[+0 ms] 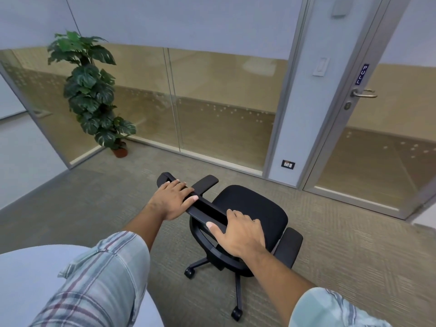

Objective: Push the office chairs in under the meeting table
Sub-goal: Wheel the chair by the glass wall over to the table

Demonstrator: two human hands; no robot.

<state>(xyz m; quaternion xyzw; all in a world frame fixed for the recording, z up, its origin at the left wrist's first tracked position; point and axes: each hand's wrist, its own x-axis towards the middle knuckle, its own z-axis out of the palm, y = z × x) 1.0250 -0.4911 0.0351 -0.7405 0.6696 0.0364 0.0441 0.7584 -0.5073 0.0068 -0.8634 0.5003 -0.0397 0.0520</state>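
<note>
Both hands, left (173, 199) and right (240, 234), lie nearly flat with fingers curled over the top of the black chair (250, 213) back, on the carpet (342, 244).

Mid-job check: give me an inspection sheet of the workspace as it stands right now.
Surface: grey-green carpet; white rounded table edge at lower left.
Job's things: one black office chair, seat facing the glass wall, not under any table.
Clutter: nothing seen.
Grippers: left hand and right hand both lie on top of the chair's backrest.
Cables: nothing seen.
Surroundings: glass partition, potted plant in the corner, closed door marked PULL, wall socket.
</note>
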